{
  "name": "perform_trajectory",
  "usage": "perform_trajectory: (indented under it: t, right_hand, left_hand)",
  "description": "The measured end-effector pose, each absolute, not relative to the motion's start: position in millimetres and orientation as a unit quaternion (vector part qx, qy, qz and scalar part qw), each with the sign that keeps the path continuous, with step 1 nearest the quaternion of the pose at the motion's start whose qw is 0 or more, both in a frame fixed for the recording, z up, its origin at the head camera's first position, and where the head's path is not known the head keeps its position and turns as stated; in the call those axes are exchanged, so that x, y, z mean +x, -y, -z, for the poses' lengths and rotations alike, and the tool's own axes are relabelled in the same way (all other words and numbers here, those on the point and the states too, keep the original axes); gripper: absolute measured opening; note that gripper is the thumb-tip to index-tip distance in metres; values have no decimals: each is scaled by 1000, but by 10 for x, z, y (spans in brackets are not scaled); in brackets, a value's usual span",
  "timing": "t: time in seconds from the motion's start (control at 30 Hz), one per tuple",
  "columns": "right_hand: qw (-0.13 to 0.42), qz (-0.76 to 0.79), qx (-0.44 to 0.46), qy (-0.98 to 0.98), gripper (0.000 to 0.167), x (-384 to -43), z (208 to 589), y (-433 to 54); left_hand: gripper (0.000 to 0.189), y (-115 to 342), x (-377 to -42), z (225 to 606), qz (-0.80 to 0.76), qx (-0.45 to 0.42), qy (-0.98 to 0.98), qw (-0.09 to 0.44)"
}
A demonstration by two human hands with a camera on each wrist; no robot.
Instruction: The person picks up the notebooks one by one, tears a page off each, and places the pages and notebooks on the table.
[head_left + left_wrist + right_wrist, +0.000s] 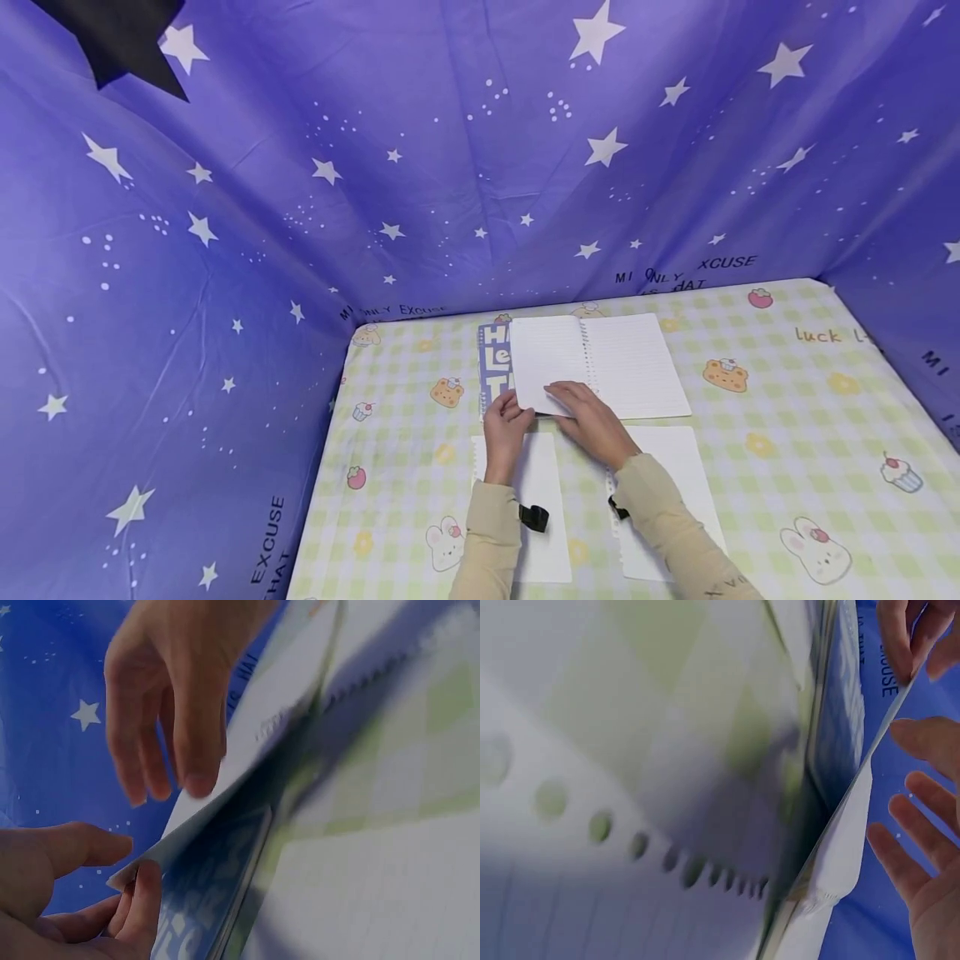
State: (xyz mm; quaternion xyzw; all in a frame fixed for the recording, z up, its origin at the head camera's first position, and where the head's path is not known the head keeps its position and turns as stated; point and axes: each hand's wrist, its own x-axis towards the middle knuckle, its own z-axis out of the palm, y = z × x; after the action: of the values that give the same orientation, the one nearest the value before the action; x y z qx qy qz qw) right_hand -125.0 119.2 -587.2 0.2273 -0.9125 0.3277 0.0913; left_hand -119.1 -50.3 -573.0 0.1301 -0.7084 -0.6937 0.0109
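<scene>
An open spiral notebook (633,367) with lined white pages lies at the far side of the table, overlapping a blue notebook (495,371) with white lettering. My left hand (506,429) is at the near left corner of the open notebook's left page (543,358). In the left wrist view, its curled fingers (142,907) hold the lifted corner from below, the thumb just above. My right hand (596,421) reaches over the same page's near edge. Its fingers spread loosely in the right wrist view, with the thumb (915,739) right at the page edge.
Two loose white sheets with punched edges lie nearer me, a left sheet (551,533) and a right sheet (675,475), partly under my forearms. A green checked cloth (810,433) covers the table. Blue star-print curtains (480,167) hang behind and at both sides.
</scene>
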Motion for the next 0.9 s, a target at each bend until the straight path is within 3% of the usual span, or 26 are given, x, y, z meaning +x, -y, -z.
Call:
perform_trajectory:
  t: [0.57, 0.9]
  right_hand:
    - [93, -339, 237, 906, 46, -1240, 5805, -1065]
    - [126, -341, 242, 900, 51, -1265, 5731, -1082]
  left_hand:
    - [47, 379, -1174, 5619, 717, 119, 686, 29]
    - [48, 318, -1172, 5525, 738, 95, 667, 30]
